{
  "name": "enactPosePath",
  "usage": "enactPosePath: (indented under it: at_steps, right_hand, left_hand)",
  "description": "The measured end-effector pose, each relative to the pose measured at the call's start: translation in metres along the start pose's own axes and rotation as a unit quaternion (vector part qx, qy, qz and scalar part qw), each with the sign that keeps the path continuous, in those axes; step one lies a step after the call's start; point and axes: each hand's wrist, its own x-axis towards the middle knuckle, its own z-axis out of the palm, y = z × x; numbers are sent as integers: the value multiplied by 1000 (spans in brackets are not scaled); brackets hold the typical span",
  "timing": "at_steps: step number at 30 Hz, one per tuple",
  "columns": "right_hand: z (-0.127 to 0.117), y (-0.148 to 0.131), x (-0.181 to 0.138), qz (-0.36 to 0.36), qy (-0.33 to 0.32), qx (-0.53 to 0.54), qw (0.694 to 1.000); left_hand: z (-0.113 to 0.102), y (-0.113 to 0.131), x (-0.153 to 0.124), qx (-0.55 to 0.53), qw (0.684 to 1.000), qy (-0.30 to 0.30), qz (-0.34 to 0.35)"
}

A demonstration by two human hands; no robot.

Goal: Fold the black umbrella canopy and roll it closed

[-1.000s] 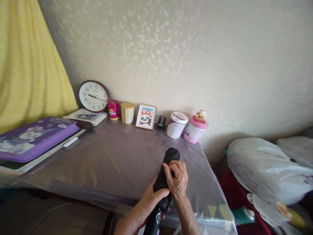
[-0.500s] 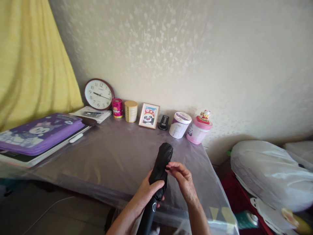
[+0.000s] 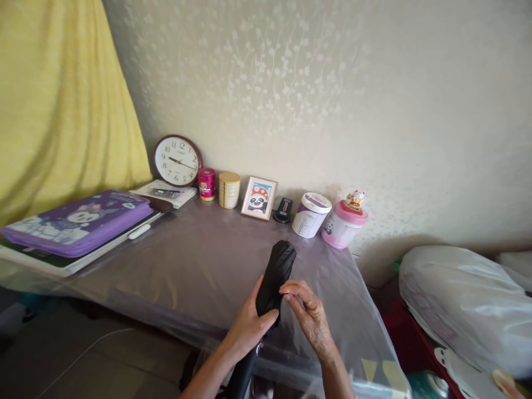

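The left hand (image 3: 248, 321) is gripping a black, tube-shaped folded fabric umbrella (image 3: 279, 269), thumb lying across its front, other fingers hiding behind, slanting it over the plastic-covered grey table's (image 3: 178, 260) near edge. The right hand (image 3: 311, 316) is angling inward, thumb and fingers pinching at the umbrella's right side.

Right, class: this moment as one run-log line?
left grip: around folded umbrella | right grip: pinching at its side | beyond: panda picture

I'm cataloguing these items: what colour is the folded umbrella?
The folded umbrella is black, shown best in the head view.
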Motion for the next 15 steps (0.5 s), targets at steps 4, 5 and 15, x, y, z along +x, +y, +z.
enactPosePath:
  at_steps: [4,5,15]
  right_hand:
    - [1,3,-1,-33,-24,-55,998]
    - [1,4,-1,-35,-27,-65,997]
    - [15,3,2,-56,-22,-167,984]
  left_hand:
    - [-1,-8,-1,34,998,9,54]
    - [-1,-11,0,48,998,11,50]
    - [6,-24,-4,81,995,21,55]
